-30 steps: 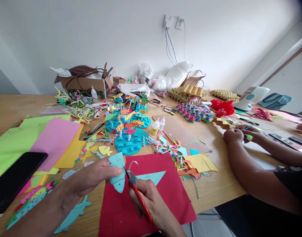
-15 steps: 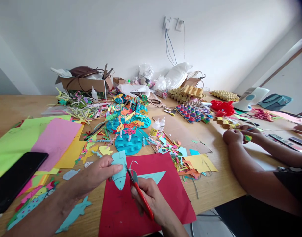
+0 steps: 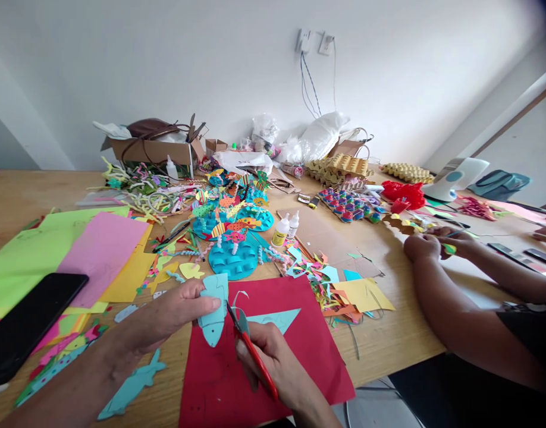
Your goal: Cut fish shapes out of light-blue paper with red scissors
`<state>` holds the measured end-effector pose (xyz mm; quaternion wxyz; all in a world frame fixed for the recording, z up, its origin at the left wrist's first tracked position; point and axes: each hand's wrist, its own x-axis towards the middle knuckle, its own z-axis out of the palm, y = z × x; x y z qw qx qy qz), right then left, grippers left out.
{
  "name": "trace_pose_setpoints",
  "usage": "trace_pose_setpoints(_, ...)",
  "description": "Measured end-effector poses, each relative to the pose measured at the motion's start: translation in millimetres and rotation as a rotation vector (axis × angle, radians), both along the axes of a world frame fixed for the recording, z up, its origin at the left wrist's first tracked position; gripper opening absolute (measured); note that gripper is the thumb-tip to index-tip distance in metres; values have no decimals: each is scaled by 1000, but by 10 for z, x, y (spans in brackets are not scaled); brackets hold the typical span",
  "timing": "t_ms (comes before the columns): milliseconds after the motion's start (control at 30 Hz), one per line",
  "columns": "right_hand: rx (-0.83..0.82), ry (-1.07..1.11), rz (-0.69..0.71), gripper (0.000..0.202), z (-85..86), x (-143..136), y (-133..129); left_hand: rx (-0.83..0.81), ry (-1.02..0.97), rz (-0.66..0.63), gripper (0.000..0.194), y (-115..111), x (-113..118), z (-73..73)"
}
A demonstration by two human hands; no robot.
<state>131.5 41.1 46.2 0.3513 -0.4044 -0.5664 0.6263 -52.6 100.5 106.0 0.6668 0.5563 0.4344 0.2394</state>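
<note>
Between thumb and fingers, my left hand (image 3: 190, 306) pinches a light-blue paper fish (image 3: 213, 327) with drawn lines and a dot for an eye. My right hand (image 3: 270, 353) is wrapped round red-handled scissors (image 3: 258, 364), their blades beside the fish's right edge. Beneath both hands lies a red sheet of paper (image 3: 308, 339), with a light-blue paper scrap (image 3: 279, 320) and a thin curled strip on it. Another blue paper fish (image 3: 134, 385) rests on the wooden table under my left forearm.
A black phone (image 3: 34, 324) lies on coloured paper sheets (image 3: 97, 249) at left. Glue bottles (image 3: 281, 232) stand behind the red sheet, near blue egg-carton pieces (image 3: 232, 261) bearing paper fish. Paper scraps (image 3: 326, 276) spread at right. A co-worker's arms (image 3: 451, 297) reach in from the right.
My left hand and the paper fish have shifted slightly left, and the fish tilts a little differently. The scissor blades have moved slightly left too.
</note>
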Motion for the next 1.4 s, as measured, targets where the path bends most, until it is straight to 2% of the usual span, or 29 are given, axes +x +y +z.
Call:
trace_pose_setpoints(233,26,-23,3,25,-12,5,-3,8,42,36,26,12,-26,-5)
trace_pose_setpoints(333,24,-24,9,24,-1,7,-3,-3,47,9,29,11,-16,5)
trace_pose_setpoints(467,-4,7,28,31,7,18,-1,-30,28,42,27,15,-13,-10)
trace_pose_setpoints(567,-3,-3,35,34,8,32,1,-80,12,19,26,14,-37,-36)
trace_pose_setpoints(967,27,-33,35,26,-24,4,-16,-121,-20,51,30,43,-78,-92)
trace_pose_setpoints(1233,4,-29,41,30,-23,10,-29,-101,-41,-26,32,33,-69,-105)
trace_pose_setpoints(1400,31,-52,62,35,-17,31,-31,-109,-53,25,32,16,-51,-85)
